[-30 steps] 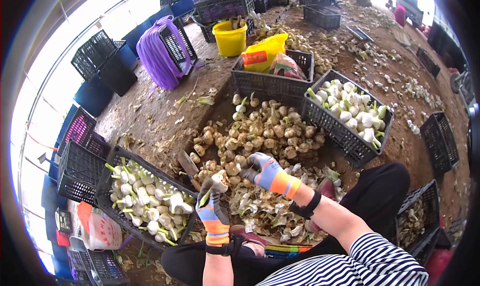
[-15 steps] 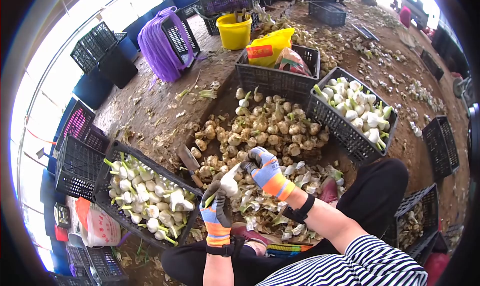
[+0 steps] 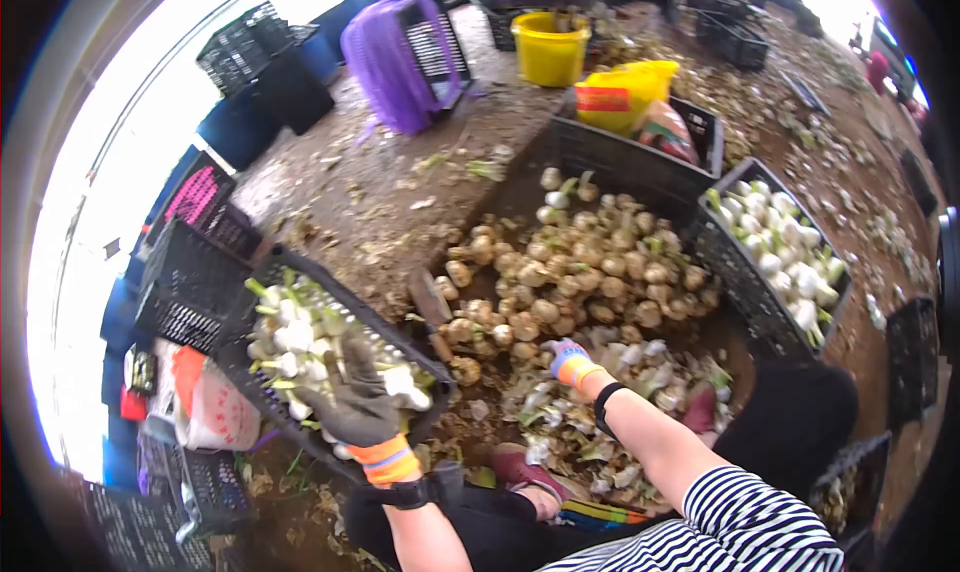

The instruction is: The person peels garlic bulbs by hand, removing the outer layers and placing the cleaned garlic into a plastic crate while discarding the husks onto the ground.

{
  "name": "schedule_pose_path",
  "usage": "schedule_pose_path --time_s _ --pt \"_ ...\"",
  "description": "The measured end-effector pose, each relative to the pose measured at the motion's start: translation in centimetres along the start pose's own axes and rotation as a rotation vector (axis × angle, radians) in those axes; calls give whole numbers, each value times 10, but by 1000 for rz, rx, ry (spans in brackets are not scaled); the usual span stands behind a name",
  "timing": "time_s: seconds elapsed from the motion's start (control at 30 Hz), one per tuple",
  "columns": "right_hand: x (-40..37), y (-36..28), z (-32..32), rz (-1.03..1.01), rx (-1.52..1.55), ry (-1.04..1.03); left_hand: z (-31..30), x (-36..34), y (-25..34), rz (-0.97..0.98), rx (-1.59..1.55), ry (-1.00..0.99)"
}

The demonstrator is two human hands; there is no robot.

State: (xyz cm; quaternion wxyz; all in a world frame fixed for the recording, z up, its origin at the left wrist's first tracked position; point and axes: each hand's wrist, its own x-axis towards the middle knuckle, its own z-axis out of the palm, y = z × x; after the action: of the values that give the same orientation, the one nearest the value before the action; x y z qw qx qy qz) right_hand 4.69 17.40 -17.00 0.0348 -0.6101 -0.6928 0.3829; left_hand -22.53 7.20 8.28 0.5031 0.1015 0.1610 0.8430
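Note:
My left hand [image 3: 355,397], in a glove with a dark palm, is over the left black crate [image 3: 335,464], its fingers spread among white peeled garlic bulbs [image 3: 293,337]. No bulb shows in its grip. My right hand [image 3: 572,360], in a blue and orange glove, reaches to the near edge of a heap of brownish unpeeled garlic [image 3: 590,257]. Its fingertips are turned away and blurred. Below it lie loose garlic skins [image 3: 640,372]. A flat-bladed tool with a wooden handle [image 3: 440,346] rests between the heap and the left crate.
A second crate of white garlic [image 3: 760,297] stands at the right. Behind the heap, a black crate [image 3: 620,162] holds a yellow bag [image 3: 628,94]. Farther back are a yellow bucket [image 3: 550,52] and a purple bundle [image 3: 395,62]. A white bucket [image 3: 222,407] stands at the left.
My hands have parted. The left has moved left to the crate and opened, no longer holding the white garlic bulb. The right has reached down to the unpeeled heap. The view has shifted.

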Motion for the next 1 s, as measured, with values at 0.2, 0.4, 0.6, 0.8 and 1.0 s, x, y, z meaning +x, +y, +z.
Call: schedule_pose_path --time_s 0.2,0.4,0.6,0.8,1.0 --pt "21 3 22 191 -51 -18 -21 -12 -56 -43 390 101" --pt "-70 -59 -70 -174 1596 -285 -26 -43 -122 -233 947 -165" --pt "-124 -102 -114 -243 1476 -125 1 -57 -125 -97 742 -283" --pt "-147 -134 -114 -318 1561 36 -2 -66 -127 143 972 -432" --pt "-160 -133 -117 -287 1695 -16 3 -73 -121 212 1087 -516"
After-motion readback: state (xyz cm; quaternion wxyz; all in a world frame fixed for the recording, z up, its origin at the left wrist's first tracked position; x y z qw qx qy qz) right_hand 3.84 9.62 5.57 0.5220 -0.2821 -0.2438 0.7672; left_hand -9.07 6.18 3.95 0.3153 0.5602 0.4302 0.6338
